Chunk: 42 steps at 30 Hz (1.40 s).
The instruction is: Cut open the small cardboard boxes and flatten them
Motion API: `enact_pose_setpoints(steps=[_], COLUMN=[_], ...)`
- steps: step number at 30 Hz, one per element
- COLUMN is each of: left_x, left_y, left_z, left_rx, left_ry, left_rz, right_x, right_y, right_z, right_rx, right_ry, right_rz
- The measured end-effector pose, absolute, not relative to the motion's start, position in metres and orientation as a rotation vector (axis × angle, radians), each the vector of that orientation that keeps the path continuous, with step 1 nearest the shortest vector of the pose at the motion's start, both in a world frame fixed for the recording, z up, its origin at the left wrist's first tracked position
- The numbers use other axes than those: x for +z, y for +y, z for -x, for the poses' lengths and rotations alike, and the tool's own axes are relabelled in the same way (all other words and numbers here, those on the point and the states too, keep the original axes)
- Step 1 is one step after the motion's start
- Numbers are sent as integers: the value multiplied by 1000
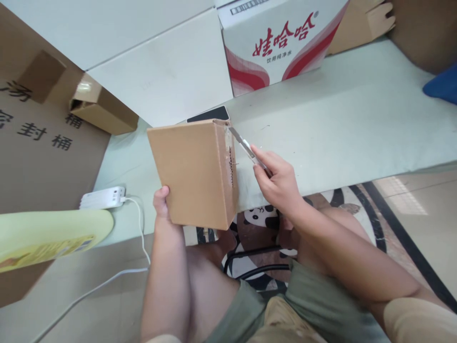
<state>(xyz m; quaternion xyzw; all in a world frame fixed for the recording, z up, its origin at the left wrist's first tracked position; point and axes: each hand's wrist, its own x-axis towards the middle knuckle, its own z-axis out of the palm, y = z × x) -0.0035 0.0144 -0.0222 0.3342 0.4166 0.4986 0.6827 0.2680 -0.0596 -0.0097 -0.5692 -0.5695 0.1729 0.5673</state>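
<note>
My left hand (162,205) grips the near lower corner of a small brown cardboard box (193,174) and holds it tilted up at the front edge of the pale green table (339,119). My right hand (276,176) is closed on a utility knife (244,146). The knife's blade tip touches the taped top corner of the box, where clear tape runs down the right side seam. Behind the box, part of a dark phone (210,114) shows on the table.
A white and red printed carton (278,43) stands at the back of the table. A small open brown box (102,109) and a large brown carton (39,143) sit on the left. A white charger (102,197) with a cable and a yellow object (50,236) lie near left.
</note>
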Motion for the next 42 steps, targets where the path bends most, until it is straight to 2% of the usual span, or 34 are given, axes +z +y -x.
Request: enact_pose_setpoints(steps=[9, 15, 20, 22, 42], left_x=[-20, -18, -19, -20, -15], left_y=[12, 12, 11, 11, 13], left_z=[0, -3, -4, -5, -17], left_rx=[1044, 1099, 1076, 1073, 1152], left_ry=[951, 955, 927, 907, 885], left_rz=[-772, -721, -778, -783, -738], right_x=[-13, -10, -9, -9, -17], right_y=[-60, -61, -60, -60, -62], right_z=[-262, -261, -267, -270, -261], right_rx=[374, 785, 413, 361, 706], right_ry=[-1344, -1214, -1384, -1435, -1470], right_rz=[1397, 1386, 1390, 1406, 1394])
